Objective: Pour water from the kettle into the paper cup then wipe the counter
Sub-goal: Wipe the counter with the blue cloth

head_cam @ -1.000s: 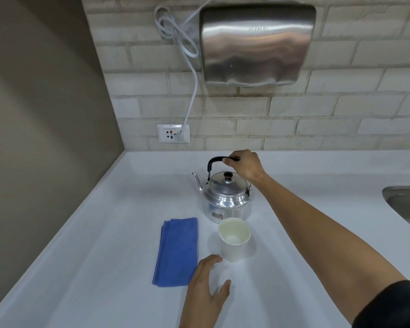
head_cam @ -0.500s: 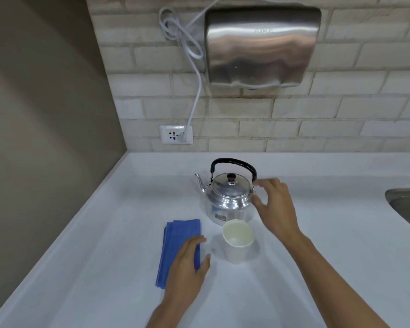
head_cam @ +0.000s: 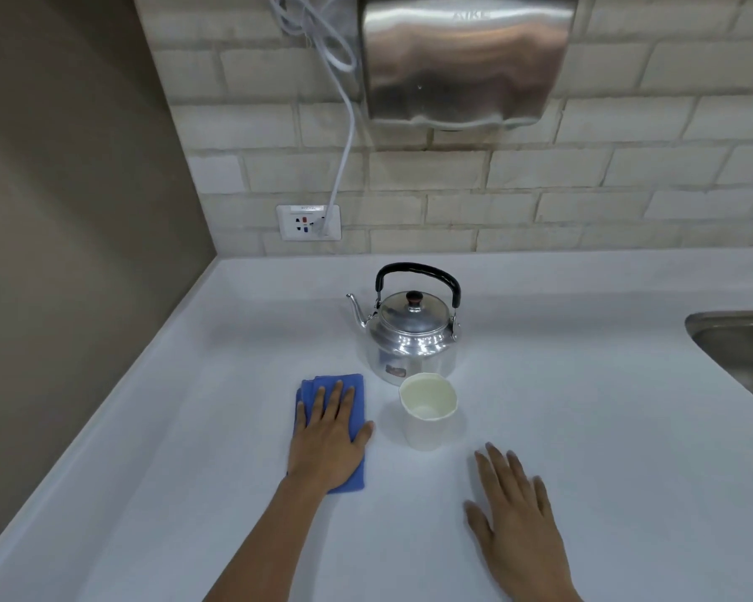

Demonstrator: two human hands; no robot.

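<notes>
A shiny metal kettle (head_cam: pixel 411 341) with a black handle stands upright on the white counter (head_cam: pixel 583 427), spout pointing left. Just in front of it stands a white paper cup (head_cam: pixel 427 421), upright. A folded blue cloth (head_cam: pixel 353 397) lies left of the cup. My left hand (head_cam: pixel 329 436) rests flat on the cloth, fingers spread, covering most of it. My right hand (head_cam: pixel 516 514) lies flat on the bare counter to the right of the cup and nearer me, holding nothing.
A steel sink (head_cam: pixel 744 345) edge is at the right. On the tiled back wall hang a metal hand dryer (head_cam: pixel 466 58) and a socket (head_cam: pixel 308 222) with its white cable plugged in. A brown side wall bounds the counter on the left.
My right hand let go of the kettle handle and came back down onto the counter beside the cup. My left hand slid left onto the blue cloth.
</notes>
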